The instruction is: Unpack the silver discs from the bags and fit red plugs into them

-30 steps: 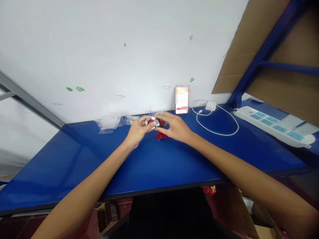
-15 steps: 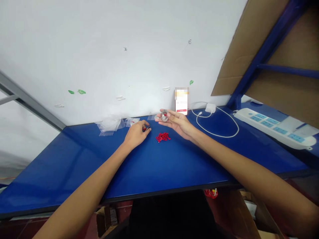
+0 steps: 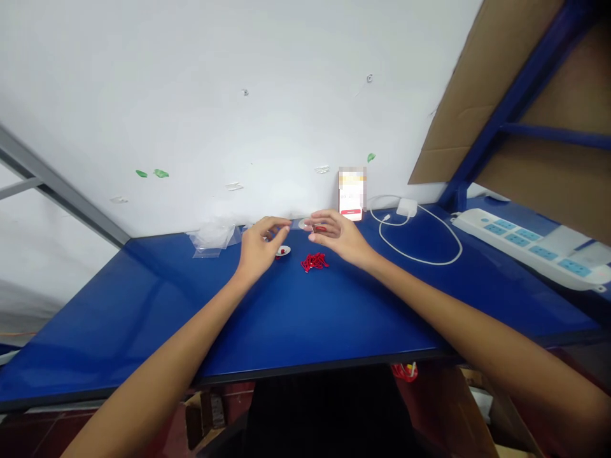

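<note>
My left hand (image 3: 260,247) is open, thumb and fingers curved apart with a gap between them. Beside its thumb is a small white disc (image 3: 285,250) with a red bit on it, partly hidden by the hand. My right hand (image 3: 340,238) is closed around a small clear round piece (image 3: 313,228), seen nearly edge-on, with something red behind its fingertips. Below and between both hands, a pile of short red cords (image 3: 314,262) with metal-looking ends lies on the blue table (image 3: 315,318).
Clear plastic bags (image 3: 213,235) lie at the back left by the wall. A lit phone (image 3: 351,197) leans on the wall behind my right hand. To the right are a white charger with cable (image 3: 407,207) and a power strip (image 3: 529,242).
My left hand has opened, and the white disc now shows by its thumb. My right hand has turned the clear round piece, which faced the camera before, nearly edge-on.
</note>
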Tool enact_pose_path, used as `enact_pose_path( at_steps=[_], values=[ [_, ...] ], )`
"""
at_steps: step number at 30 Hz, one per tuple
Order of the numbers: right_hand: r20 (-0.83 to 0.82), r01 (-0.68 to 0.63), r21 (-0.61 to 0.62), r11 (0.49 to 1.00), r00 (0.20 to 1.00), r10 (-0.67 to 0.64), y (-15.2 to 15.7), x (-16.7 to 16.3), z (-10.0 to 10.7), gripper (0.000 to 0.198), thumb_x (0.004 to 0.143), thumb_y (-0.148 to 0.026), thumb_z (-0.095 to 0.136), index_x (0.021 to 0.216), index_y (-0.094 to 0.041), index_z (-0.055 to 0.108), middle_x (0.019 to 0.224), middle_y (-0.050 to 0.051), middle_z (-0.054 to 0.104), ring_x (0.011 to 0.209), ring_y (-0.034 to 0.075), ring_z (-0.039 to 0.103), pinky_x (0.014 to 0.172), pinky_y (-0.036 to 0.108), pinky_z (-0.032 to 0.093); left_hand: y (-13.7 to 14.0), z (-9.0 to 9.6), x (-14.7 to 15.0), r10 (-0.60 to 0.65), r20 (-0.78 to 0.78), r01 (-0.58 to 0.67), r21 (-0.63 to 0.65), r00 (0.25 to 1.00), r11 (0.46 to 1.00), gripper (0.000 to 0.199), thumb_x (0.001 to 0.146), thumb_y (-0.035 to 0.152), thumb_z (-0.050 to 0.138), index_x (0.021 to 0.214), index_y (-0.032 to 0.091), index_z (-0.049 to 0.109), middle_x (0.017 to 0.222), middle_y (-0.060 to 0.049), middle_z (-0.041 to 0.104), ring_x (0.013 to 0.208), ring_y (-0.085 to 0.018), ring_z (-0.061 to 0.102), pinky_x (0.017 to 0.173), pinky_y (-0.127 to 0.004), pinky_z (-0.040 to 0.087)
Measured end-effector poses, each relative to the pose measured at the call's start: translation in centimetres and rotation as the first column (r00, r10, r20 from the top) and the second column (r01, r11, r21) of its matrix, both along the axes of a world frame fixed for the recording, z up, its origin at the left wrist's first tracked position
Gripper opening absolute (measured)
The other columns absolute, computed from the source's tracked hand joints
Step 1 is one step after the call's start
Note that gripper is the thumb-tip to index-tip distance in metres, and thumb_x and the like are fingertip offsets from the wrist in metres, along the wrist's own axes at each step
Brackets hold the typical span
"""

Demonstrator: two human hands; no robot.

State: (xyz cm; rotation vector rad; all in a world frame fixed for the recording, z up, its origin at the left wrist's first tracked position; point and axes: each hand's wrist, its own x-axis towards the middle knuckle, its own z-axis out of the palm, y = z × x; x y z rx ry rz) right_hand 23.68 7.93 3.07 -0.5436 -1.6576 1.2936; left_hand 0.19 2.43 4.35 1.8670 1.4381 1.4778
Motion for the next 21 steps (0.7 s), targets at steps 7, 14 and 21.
enact_pose_path(
  at_steps=[7, 14, 21],
  values=[
    [0.107, -0.031, 0.197, 0.980, 0.994, 0.009, -0.5, -0.1, -0.5, 0.061, 0.085, -0.040, 0.092, 0.138, -0.032, 0.063, 0.146, 0.009, 0.072, 0.142, 0.031, 0.067, 0.127, 0.057, 0.049, -0.9, 0.2, 2.0, -0.173, 0.376, 0.273, -0.231, 0.910, 0.934, 0.034, 0.085, 0.047, 0.090, 0.103, 0.019, 0.086, 0.087, -0.009, 0.078, 0.073, -0.020, 0.070, 0.060, -0.031, 0.052],
    [0.151, -0.074, 0.255, 0.964, 0.988, 0.036, -1.3, -0.3, -0.5, 0.057, 0.089, -0.036, 0.088, 0.141, -0.033, 0.063, 0.147, 0.008, 0.072, 0.140, 0.029, 0.068, 0.127, 0.056, 0.049, -0.8, -1.5, 2.4, -0.222, 0.432, 0.347, -0.236, 0.874, 0.908, 0.036, 0.085, 0.051, 0.089, 0.097, 0.018, 0.082, 0.079, -0.005, 0.074, 0.067, -0.018, 0.067, 0.056, -0.027, 0.053],
    [0.161, -0.096, 0.258, 0.961, 0.985, 0.056, -1.6, -0.2, -0.1, 0.058, 0.088, -0.033, 0.088, 0.140, -0.033, 0.062, 0.146, 0.008, 0.070, 0.139, 0.030, 0.068, 0.126, 0.057, 0.051, -1.3, -1.3, 3.2, -0.184, 0.515, 0.361, -0.267, 0.837, 0.894, 0.015, 0.084, 0.030, 0.083, 0.089, 0.020, 0.074, 0.073, -0.001, 0.065, 0.065, -0.014, 0.062, 0.056, -0.023, 0.050]
  ],
)
